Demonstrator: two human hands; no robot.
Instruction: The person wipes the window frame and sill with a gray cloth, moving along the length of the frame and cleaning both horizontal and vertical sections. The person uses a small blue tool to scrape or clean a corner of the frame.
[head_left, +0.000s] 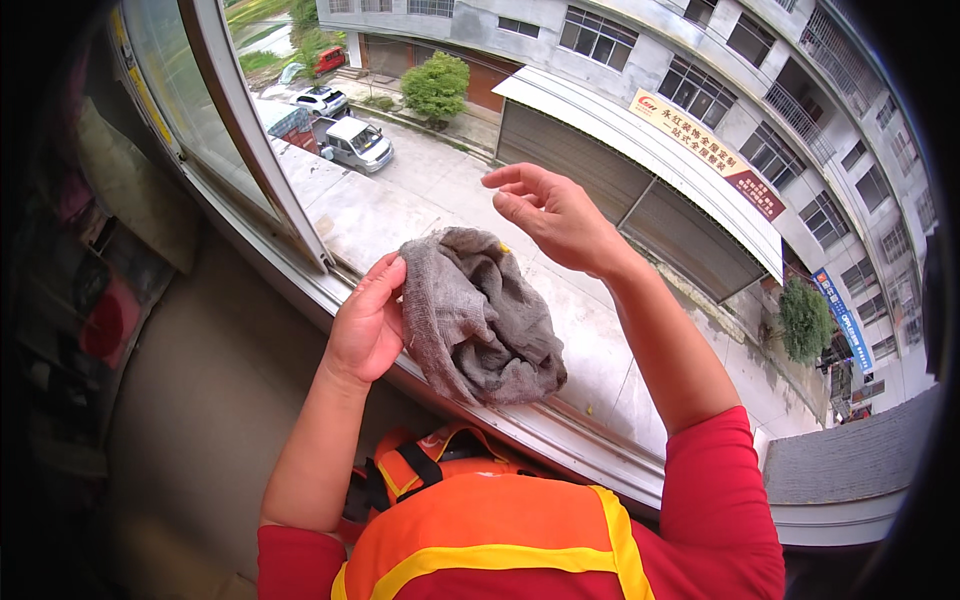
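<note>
A crumpled grey cleaning cloth (484, 322), stained brown in places, is held up above the window track. My left hand (373, 319) grips its left edge, thumb in front and the other fingers behind, partly hidden. My right hand (559, 214) is raised to the upper right of the cloth, apart from it, with fingers loosely curved and nothing in them. A small yellow spot shows on the cloth's top edge.
The aluminium window track (600, 461) runs diagonally below my hands. At left stands a sliding glass sash (217, 112). Beyond the opening lie a street with a parked van (358, 142) and a facing building. An orange bag (442, 457) is near my waist.
</note>
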